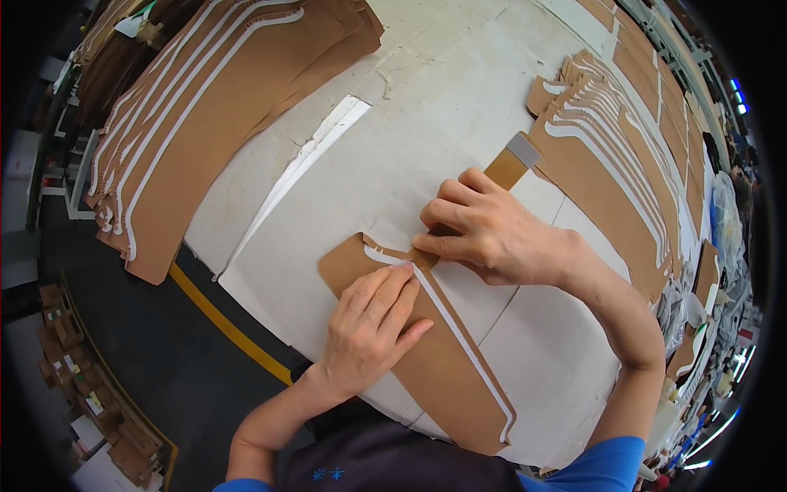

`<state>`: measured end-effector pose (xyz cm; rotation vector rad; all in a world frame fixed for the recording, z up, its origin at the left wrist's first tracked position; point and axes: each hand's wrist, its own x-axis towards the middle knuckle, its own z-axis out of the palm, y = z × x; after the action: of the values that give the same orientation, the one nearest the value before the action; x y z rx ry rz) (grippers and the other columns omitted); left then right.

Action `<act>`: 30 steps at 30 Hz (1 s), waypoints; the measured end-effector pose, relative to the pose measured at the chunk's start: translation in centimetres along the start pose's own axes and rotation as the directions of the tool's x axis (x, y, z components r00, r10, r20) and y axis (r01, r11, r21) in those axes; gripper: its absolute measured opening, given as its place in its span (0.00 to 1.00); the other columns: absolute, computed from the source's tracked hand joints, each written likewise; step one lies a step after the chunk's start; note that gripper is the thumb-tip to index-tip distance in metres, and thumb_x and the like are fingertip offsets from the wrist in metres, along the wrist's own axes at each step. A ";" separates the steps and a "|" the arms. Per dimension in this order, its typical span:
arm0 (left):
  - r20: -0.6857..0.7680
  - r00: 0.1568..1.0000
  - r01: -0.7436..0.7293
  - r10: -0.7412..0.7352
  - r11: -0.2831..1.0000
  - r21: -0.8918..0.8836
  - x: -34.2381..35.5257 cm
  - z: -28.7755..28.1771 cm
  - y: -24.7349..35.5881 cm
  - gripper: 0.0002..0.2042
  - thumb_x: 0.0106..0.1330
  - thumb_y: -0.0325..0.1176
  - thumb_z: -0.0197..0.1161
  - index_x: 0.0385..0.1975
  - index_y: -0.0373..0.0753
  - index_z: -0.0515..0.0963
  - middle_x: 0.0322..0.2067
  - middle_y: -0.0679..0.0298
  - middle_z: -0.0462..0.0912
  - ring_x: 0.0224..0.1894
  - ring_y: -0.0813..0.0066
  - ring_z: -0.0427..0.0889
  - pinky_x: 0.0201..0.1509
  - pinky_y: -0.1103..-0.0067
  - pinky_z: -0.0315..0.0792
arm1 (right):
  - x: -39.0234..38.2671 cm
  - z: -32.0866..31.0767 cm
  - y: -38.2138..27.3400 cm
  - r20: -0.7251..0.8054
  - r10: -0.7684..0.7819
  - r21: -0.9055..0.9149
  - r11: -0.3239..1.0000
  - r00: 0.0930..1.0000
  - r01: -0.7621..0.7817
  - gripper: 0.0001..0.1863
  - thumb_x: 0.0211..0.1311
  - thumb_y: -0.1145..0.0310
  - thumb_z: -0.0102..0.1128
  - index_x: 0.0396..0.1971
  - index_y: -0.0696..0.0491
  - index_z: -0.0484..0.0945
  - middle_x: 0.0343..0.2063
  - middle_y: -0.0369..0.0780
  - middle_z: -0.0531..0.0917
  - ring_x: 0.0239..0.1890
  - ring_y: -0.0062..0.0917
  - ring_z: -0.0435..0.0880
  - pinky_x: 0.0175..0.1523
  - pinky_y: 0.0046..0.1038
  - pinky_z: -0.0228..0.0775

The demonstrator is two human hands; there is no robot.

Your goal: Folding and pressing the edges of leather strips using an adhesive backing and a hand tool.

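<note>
A long brown leather-like panel (451, 385) lies slanted on the white tabletop in front of me, with a white strip (459, 324) along its right edge. Small notches show at the panel's far end, beside the strip. My left hand (369, 328) rests flat on the panel, fingers stretched out and fingertips on the strip's far part. Closed around a flat brown tool with a grey end (504, 170) is my right hand (496, 234). The tool's grey end points away from me; its near end is at the panel's notched edge, close to my left fingertips.
At the far left, a fanned stack of larger brown panels (221, 123) with white strips overhangs the table edge. Another fanned stack of brown panels (590, 180) lies at the right. A torn white strip (303, 164) lies on the white tabletop (443, 90). Clear plastic (725, 209) is bunched at the far right.
</note>
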<state>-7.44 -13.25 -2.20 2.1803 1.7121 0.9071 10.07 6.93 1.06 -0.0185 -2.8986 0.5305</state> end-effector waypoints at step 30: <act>0.085 0.959 -0.281 0.269 0.935 0.218 0.2 -1.2 -2.9 0.23 0.62 0.41 0.76 0.51 0.34 0.79 0.66 0.55 0.79 0.58 0.55 0.77 0.58 0.63 0.71 | -20.4 2.3 -15.6 -0.377 0.854 0.204 0.455 0.359 -0.867 0.21 0.56 0.75 0.77 0.52 0.56 0.87 0.43 0.42 0.81 0.40 0.34 0.82 0.45 0.33 0.76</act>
<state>-10.45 -12.40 -2.73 2.6209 1.5799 0.7318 30.02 -9.41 0.64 -1.5556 -2.1937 0.5094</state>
